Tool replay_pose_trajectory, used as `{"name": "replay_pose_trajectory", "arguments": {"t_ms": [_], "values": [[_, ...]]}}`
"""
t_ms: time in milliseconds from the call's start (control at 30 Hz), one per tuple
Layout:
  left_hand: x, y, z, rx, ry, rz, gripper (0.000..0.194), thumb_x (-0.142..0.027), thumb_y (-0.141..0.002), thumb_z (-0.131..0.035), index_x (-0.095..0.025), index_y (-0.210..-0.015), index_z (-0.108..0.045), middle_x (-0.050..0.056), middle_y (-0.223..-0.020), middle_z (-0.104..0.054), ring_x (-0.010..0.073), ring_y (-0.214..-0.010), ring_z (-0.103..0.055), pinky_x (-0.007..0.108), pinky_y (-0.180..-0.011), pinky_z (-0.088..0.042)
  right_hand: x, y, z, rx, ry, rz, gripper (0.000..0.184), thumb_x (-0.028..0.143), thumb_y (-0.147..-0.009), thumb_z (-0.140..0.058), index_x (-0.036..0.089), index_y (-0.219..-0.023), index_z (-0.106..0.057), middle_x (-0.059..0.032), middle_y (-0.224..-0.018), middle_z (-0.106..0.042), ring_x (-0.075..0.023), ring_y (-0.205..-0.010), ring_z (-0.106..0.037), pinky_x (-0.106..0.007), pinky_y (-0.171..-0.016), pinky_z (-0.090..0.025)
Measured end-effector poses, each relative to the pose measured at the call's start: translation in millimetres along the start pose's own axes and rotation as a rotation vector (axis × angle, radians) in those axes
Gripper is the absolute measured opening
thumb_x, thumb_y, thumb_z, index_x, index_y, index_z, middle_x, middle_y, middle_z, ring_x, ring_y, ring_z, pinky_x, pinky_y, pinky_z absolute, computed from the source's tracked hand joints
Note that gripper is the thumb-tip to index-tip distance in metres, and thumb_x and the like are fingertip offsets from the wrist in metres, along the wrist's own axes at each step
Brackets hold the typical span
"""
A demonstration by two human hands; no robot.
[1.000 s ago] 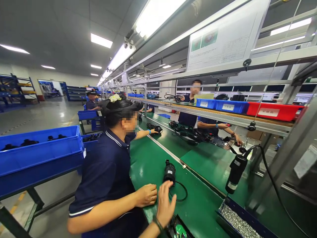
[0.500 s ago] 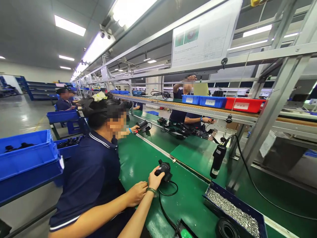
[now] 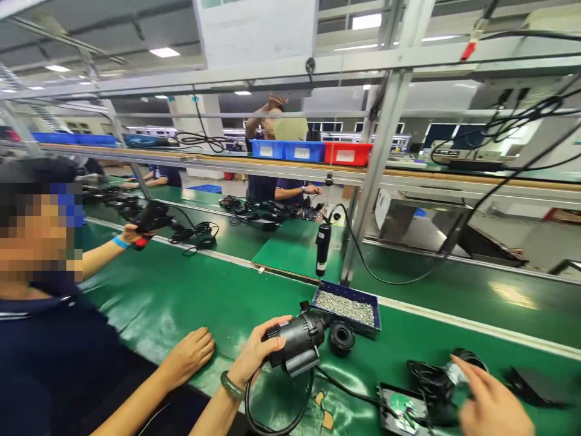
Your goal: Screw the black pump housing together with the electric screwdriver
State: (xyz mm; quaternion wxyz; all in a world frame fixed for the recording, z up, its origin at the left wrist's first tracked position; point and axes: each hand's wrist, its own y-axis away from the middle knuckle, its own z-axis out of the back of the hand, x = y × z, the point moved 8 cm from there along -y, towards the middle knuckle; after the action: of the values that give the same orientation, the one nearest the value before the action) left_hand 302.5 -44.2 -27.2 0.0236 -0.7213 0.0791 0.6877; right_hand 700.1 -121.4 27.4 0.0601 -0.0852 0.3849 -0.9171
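Gripping the black pump [image 3: 297, 344] now pulled toward six o'clock, the left hand [image 3: 256, 354] wraps fingers [image 3: 272, 345] around it; the right hand [image 3: 492, 402], spread, reaches a wire bundle [image 3: 431, 381].

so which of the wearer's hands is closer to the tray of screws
Left. The left hand grips the black pump just beside the tray of screws; the right hand is farther off, by the cable bundle.

The left hand [image 3: 256, 353] is stretched forward, its fingers [image 3: 272, 344] curled closed in a grip. The right hand [image 3: 492, 402] reaches inward at lower right, fingers loosely spread.
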Motion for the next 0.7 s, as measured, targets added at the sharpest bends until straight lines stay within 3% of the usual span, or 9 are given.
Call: {"name": "replay_pose_trajectory", "arguments": {"t_ms": [100,200,267,333,400,533,633,700], "values": [[-13,-15,-36.8,0.035,-0.090,0.064,0.067,-0.042,-0.053,-0.075,-0.019,-0.115,-0.072,0.006,-0.115,-0.070,0.0268,-0.102,-0.059,0.036,-0.090,-0.046,37,6,-23,0.208,-0.056,0.126,0.098,-0.006,-0.074,-0.036,0.039,-0.157,-0.008,-0.0102,-0.139,-0.054,-0.0337,-0.130,-0.052,-0.070,-0.108,-0.044],[-30,-34,-61.0,0.125,-0.248,0.062,0.066,-0.039,-0.052,-0.074,-0.017,-0.114,-0.072,0.007,-0.109,-0.070,0.0259,-0.097,-0.059,0.036,-0.088,-0.046,95,2,-68,0.665,-0.255,0.132,0.077,0.002,-0.079,-0.035,0.013,-0.156,-0.026,-0.0103,-0.157,-0.036,-0.0245,-0.145,-0.037,-0.050,-0.121,-0.040],[-37,-47,-73.8,0.172,-0.367,0.049,0.062,-0.035,-0.054,-0.073,-0.017,-0.114,-0.072,0.007,-0.105,-0.071,0.0247,-0.094,-0.060,0.036,-0.088,-0.045,120,-8,-84,0.853,-0.301,0.050,0.078,0.012,-0.085,-0.048,0.007,-0.157,-0.019,-0.0102,-0.164,-0.018,-0.0234,-0.152,-0.021,-0.042,-0.127,-0.029],[-42,-60,-84.4,0.188,-0.512,0.028,0.056,-0.034,-0.057,-0.074,-0.018,-0.111,-0.073,0.006,-0.100,-0.072,0.0239,-0.091,-0.060,0.035,-0.086,-0.046,135,-22,-92,0.885,-0.318,0.013,0.095,0.016,-0.079,-0.065,0.009,-0.158,-0.011,-0.0090,-0.166,-0.007,-0.0240,-0.154,-0.010,-0.040,-0.129,-0.021],[-45,-70,-96.3,0.224,-0.624,0.010,0.051,-0.037,-0.061,-0.075,-0.019,-0.108,-0.075,0.005,-0.096,-0.073,0.0239,-0.089,-0.062,0.034,-0.082,-0.046,141,-34,-104,0.866,-0.353,0.021,0.104,0.009,-0.072,-0.070,0.010,-0.158,-0.011,-0.0107,-0.165,-0.010,-0.0253,-0.154,-0.010,-0.040,-0.129,-0.020],[-51,-88,-116.2,0.306,-0.752,-0.014,0.051,-0.057,-0.072,-0.066,-0.019,-0.106,-0.073,0.006,-0.105,-0.074,0.0262,-0.099,-0.064,0.035,-0.088,-0.049,134,-43,-137,0.818,-0.563,0.047,0.101,0.003,-0.065,-0.067,0.000,-0.154,-0.019,-0.0221,-0.159,-0.026,-0.0298,-0.150,-0.023,-0.045,-0.128,-0.025],[-46,-100,-121.6,0.359,-0.668,0.081,0.064,-0.073,-0.080,-0.047,-0.017,-0.102,-0.069,0.010,-0.100,-0.072,0.0249,-0.083,-0.067,0.033,-0.070,-0.055,119,-46,-150,0.711,-0.878,0.065,0.096,0.013,-0.070,-0.070,0.005,-0.152,-0.022,-0.0224,-0.155,-0.033,-0.0295,-0.146,-0.032,-0.049,-0.125,-0.028],[-40,-106,-121.9,0.367,-0.548,0.144,0.072,-0.079,-0.080,-0.041,-0.016,-0.106,-0.066,0.010,-0.095,-0.071,0.0223,-0.068,-0.067,0.032,-0.057,-0.054,103,-46,-154,0.646,-1.027,0.041,0.089,0.030,-0.079,-0.071,0.013,-0.153,-0.024,-0.0193,-0.153,-0.038,-0.0297,-0.144,-0.036,-0.052,-0.123,-0.031]]}}
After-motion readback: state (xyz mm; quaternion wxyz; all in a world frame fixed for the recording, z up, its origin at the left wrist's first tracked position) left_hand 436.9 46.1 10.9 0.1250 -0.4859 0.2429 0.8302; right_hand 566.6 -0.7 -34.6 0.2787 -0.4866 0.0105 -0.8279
